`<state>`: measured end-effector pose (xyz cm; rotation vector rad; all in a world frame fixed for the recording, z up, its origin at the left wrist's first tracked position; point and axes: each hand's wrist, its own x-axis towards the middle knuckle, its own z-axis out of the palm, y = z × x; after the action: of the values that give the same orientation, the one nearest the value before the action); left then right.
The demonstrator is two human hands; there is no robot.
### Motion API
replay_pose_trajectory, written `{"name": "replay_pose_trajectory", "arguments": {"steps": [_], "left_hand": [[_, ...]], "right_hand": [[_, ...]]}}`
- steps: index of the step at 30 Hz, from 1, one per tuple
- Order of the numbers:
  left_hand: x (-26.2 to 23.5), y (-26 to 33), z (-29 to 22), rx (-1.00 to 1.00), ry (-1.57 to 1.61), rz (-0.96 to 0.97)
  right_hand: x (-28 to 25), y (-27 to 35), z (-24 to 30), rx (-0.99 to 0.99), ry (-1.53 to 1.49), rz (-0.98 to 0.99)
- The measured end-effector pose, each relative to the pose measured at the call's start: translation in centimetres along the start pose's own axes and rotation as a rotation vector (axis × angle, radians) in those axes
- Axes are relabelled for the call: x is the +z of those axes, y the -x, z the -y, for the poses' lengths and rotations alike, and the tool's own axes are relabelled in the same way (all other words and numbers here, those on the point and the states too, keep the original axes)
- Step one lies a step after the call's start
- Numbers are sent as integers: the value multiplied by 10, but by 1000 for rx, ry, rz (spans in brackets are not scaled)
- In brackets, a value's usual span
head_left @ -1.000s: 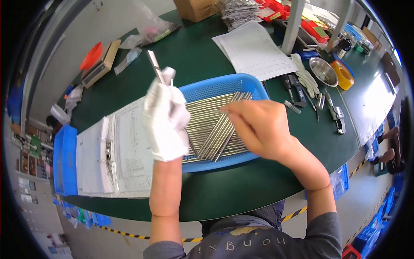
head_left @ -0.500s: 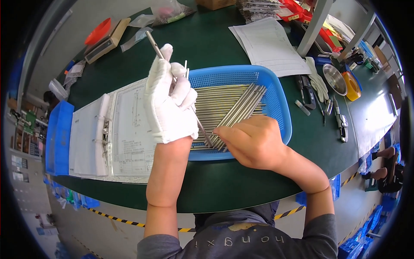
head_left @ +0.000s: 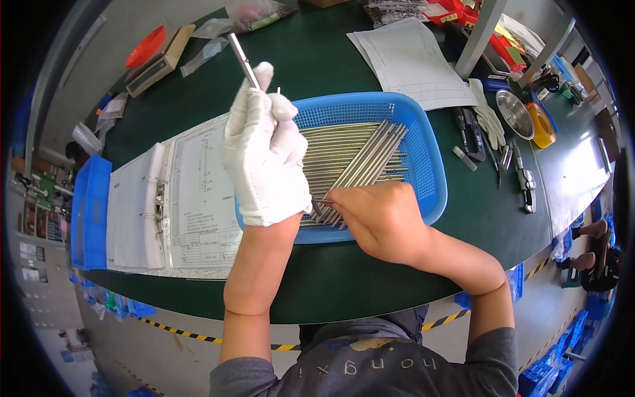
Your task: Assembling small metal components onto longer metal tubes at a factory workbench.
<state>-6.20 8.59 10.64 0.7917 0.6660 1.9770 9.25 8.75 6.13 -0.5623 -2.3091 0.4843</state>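
Rod (head_left: 242,58) in left hand (head_left: 268,155) (gloved), blue basket (head_left: 428,165)

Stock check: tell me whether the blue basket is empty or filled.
Not empty: many metal rods lie inside the blue basket, several slanting across others.

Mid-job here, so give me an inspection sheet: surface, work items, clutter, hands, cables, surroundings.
Surface: green tabletop, bare along its near edge.
Work items: many metal rods in a blue perforated basket, several laid diagonally across the rest.
Clutter: open binder left of the basket; loose papers beyond it; spare white glove, metal bowl and dark hand tool to its right.
Hands: left hand, gloved, closed around a metal rod; right hand, bare, fingers pinched over the basket, any grip unclear.
Cables: nothing seen.
Surroundings: striped floor tape, blue bins, another person at far right.
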Motion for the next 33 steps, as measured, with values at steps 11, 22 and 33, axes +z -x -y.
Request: {"name": "replay_pose_trajectory", "arguments": {"steps": [11, 22, 33], "left_hand": [[-34, -19, -23, 46, -273, -114], [-81, -20, -7, 58, -1681, -156], [-24, -2, 35, 234, -1945, 440]], "right_hand": [[-14, -6, 0, 180, -224, -18], [-84, -18, -1, 39, -71, -562], [-119, -12, -18, 72, -118, -746]]}}
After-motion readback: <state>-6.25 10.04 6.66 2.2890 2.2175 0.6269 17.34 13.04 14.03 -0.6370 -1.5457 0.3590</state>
